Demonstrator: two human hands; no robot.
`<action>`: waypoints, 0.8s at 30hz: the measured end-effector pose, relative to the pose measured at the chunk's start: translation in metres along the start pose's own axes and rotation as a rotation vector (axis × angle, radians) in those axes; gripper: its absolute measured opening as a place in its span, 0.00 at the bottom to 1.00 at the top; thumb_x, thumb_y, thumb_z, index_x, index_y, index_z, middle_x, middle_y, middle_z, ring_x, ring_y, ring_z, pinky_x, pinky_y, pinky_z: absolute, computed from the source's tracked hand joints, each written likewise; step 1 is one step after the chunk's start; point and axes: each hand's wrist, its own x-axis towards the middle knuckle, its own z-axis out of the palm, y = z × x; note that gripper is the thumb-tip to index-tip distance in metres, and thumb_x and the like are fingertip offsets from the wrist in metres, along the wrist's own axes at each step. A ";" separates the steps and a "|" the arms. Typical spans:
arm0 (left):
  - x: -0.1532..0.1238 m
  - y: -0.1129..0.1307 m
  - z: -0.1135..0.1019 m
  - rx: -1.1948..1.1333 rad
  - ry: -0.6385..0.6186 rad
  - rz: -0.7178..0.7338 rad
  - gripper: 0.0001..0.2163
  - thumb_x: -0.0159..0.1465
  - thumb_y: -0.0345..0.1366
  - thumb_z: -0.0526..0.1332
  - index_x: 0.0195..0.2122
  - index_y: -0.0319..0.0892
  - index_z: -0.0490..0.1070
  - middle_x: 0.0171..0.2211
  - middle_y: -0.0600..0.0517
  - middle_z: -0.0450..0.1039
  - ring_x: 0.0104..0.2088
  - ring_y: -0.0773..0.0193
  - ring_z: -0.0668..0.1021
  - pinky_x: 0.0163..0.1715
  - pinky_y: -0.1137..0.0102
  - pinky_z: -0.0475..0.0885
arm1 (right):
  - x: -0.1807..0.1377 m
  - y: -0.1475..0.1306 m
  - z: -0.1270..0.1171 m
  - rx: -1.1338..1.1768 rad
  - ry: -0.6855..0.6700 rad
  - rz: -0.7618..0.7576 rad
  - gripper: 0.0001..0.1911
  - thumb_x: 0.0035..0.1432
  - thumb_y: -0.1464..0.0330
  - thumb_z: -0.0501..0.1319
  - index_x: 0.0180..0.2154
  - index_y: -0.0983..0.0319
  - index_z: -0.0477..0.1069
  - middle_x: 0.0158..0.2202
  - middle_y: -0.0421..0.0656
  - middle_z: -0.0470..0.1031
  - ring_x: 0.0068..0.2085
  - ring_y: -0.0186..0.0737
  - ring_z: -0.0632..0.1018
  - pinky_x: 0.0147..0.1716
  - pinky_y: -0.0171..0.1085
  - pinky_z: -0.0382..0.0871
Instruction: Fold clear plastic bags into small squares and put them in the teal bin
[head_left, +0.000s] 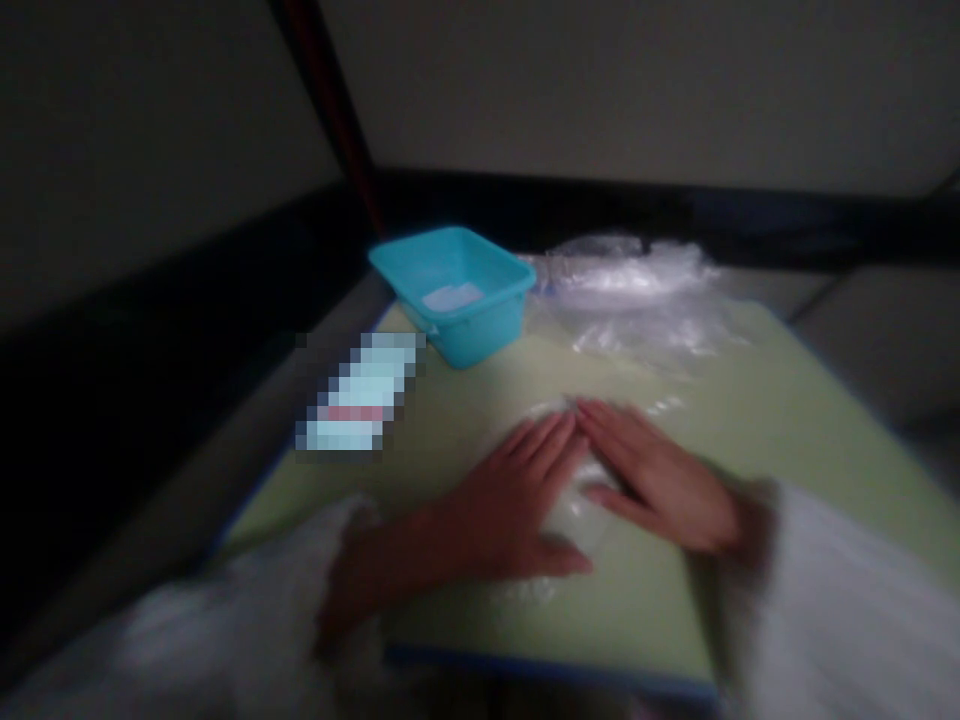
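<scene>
My left hand (510, 500) and my right hand (652, 475) lie flat, fingers stretched out, with fingertips nearly meeting. Both press on a clear plastic bag (581, 510) that lies on a pale green mat (787, 420). The bag shows pale between and under the palms. White sleeves cover both wrists. The picture is dim and blurred.
A turquoise plastic tub (457, 290) with something white inside stands at the mat's far left. A heap of crumpled clear plastic (637, 290) lies behind it to the right. A pixelated rectangular item (360, 395) rests at the mat's left edge. Walls close in at left and back.
</scene>
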 end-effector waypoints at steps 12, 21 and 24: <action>0.013 -0.006 -0.023 -0.341 0.115 -0.362 0.09 0.61 0.28 0.51 0.27 0.38 0.68 0.22 0.55 0.67 0.24 0.70 0.67 0.24 0.75 0.59 | 0.005 -0.008 -0.007 0.243 0.017 0.180 0.08 0.63 0.66 0.54 0.41 0.61 0.67 0.39 0.47 0.72 0.43 0.48 0.73 0.41 0.47 0.65; 0.014 -0.007 -0.023 -0.481 0.123 -0.398 0.07 0.59 0.29 0.53 0.27 0.37 0.70 0.21 0.56 0.67 0.23 0.71 0.67 0.23 0.76 0.57 | 0.006 -0.008 -0.005 0.223 0.047 0.292 0.06 0.62 0.67 0.53 0.32 0.60 0.61 0.33 0.45 0.68 0.35 0.45 0.71 0.32 0.42 0.64; 0.014 -0.008 -0.021 -0.549 0.113 -0.414 0.07 0.58 0.30 0.54 0.26 0.37 0.69 0.20 0.56 0.67 0.22 0.71 0.67 0.23 0.77 0.58 | 0.007 -0.007 -0.004 0.247 0.050 0.251 0.06 0.62 0.69 0.52 0.30 0.60 0.61 0.32 0.45 0.68 0.34 0.43 0.71 0.32 0.41 0.63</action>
